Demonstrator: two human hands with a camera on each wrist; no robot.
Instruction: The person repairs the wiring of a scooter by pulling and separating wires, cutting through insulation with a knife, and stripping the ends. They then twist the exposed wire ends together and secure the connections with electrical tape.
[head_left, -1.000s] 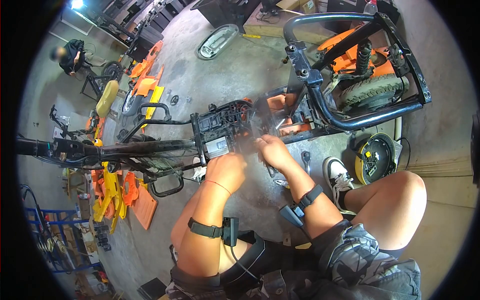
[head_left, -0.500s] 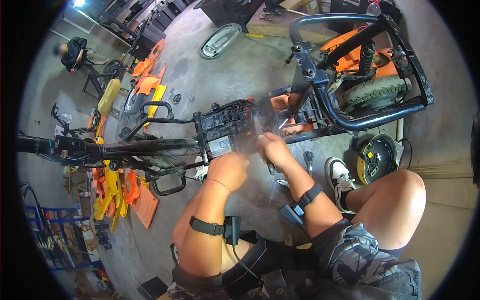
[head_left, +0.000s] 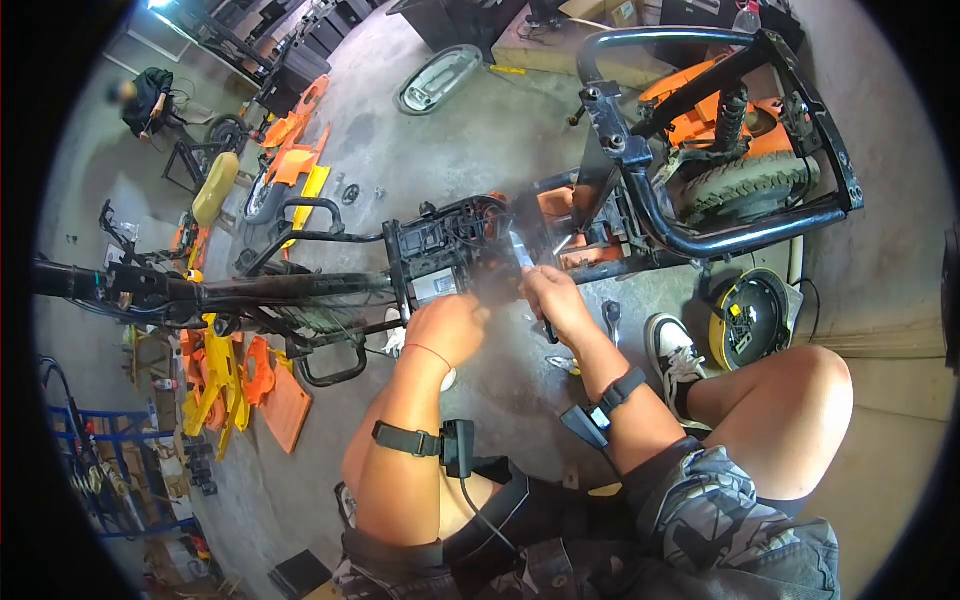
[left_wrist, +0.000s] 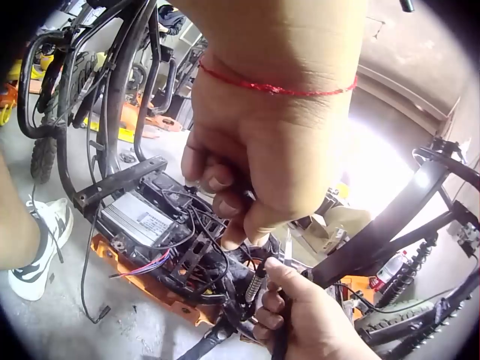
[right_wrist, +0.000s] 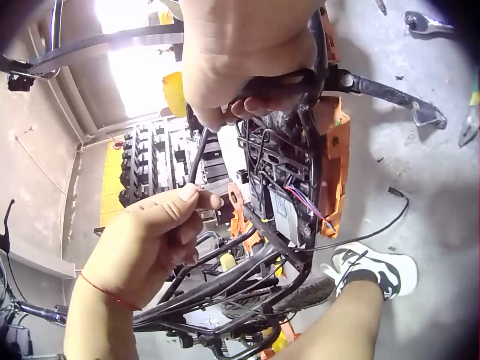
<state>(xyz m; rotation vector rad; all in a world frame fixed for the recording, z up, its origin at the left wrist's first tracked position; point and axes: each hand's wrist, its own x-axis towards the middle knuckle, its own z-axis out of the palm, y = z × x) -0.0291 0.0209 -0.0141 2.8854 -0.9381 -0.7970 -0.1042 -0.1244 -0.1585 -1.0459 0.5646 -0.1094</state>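
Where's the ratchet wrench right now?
In the head view, the ratchet wrench lies on the floor right of centre, between the black frame and the right shoe.

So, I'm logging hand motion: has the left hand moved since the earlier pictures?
Yes, slightly: in the head view, the left hand has shifted up the picture and a little left against the silver labelled box on the bike frame.

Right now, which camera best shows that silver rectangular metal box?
Left wrist: the silver box shows broad and labelled. The head view shows it smaller, near the left hand; the right wrist view, narrow and slanted.
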